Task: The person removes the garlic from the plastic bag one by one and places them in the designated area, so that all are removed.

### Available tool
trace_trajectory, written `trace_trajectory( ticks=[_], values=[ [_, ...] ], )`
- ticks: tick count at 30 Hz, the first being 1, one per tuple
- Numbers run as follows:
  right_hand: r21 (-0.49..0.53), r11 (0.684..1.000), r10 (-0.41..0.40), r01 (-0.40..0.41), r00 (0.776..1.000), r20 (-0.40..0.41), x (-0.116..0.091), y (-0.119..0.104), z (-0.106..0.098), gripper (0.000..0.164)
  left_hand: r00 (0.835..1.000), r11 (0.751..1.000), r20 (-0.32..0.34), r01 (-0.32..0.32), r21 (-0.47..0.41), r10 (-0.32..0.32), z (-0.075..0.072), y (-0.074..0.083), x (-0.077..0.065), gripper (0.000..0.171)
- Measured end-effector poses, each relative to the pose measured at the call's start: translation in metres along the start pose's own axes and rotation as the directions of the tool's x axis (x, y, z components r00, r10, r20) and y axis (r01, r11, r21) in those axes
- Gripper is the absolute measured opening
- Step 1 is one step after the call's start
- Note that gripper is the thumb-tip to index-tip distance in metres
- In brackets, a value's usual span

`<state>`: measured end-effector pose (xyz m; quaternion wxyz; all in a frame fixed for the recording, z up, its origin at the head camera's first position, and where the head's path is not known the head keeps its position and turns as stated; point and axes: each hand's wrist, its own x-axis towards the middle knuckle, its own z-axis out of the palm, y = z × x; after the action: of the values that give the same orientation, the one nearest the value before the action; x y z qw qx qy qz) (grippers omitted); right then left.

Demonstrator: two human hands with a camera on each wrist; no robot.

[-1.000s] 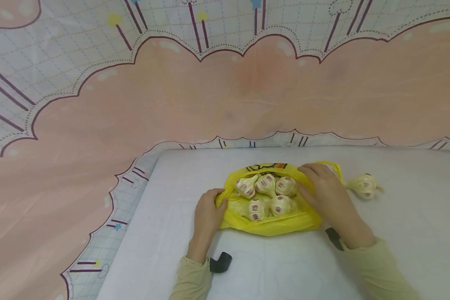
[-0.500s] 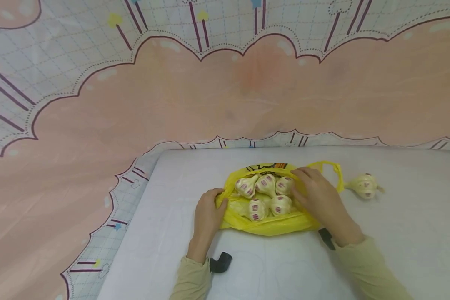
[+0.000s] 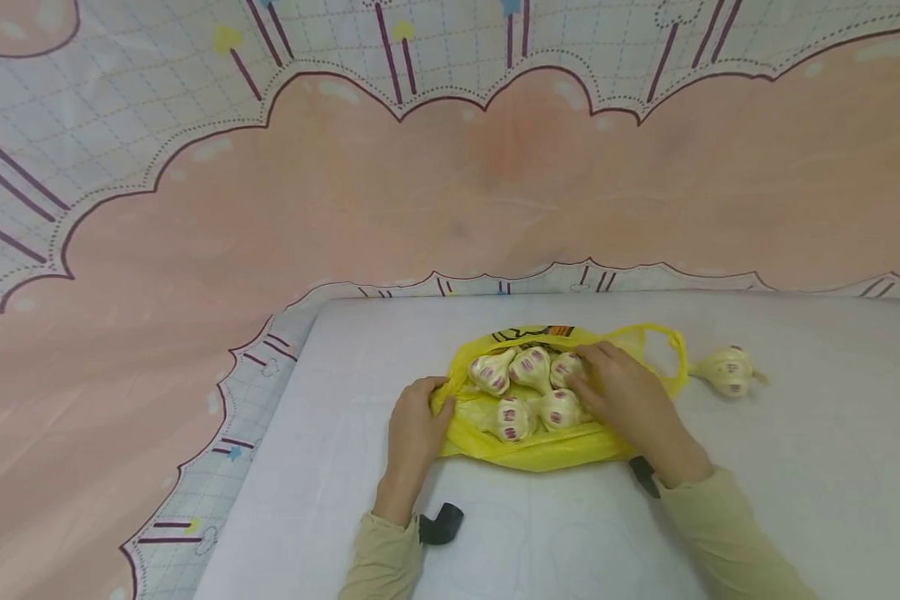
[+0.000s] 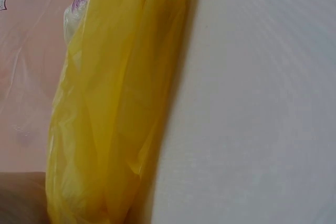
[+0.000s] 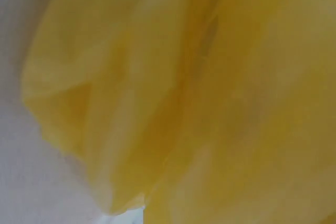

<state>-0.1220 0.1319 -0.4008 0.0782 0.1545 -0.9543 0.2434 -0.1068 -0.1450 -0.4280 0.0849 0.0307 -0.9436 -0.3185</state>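
Observation:
A yellow plastic bag (image 3: 540, 456) lies on its side with its mouth open, and several white garlic bulbs (image 3: 515, 419) with purplish markings sit inside. My left hand (image 3: 416, 425) pinches the bag's left edge, thumb at the rim. Reaching in from the right, my right hand (image 3: 630, 400) has its fingertips and thumb on either side of the rightmost garlic bulb (image 3: 566, 368), partly covering it. In the left wrist view, one garlic bulb (image 4: 75, 17) shows past the bag's yellow side (image 4: 115, 87). Blurred yellow plastic (image 5: 157, 77) fills most of the right wrist view.
One loose garlic bulb (image 3: 731, 371) lies on the white table (image 3: 817, 467), right of the bag. The bag's handle loop (image 3: 678, 354) stretches toward it. Behind the table hangs a pink patterned cloth (image 3: 450, 192).
My right hand has moved left from the bag's right edge onto the rightmost garlic bulb, uncovering more of the handle loop. My left hand has stayed on the bag.

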Motion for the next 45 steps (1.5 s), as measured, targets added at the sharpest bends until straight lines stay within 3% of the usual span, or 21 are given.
trace_trajectory(
  ticks=[32,45],
  values=[
    [0.126,0.990,0.066,-0.066,0.998,0.001,0.0018,-0.0012,0.0030,0.047,1.000,1.000,0.005,0.005,0.002,-0.005,-0.0005,0.0008,-0.0006,0.031],
    [0.102,0.993,0.066,-0.061,0.997,-0.043,-0.0001,-0.0024,-0.0049,0.045,1.000,1.000,-0.001,-0.004,-0.006,0.004,-0.0013,0.0005,-0.0008,0.030]
  ],
)
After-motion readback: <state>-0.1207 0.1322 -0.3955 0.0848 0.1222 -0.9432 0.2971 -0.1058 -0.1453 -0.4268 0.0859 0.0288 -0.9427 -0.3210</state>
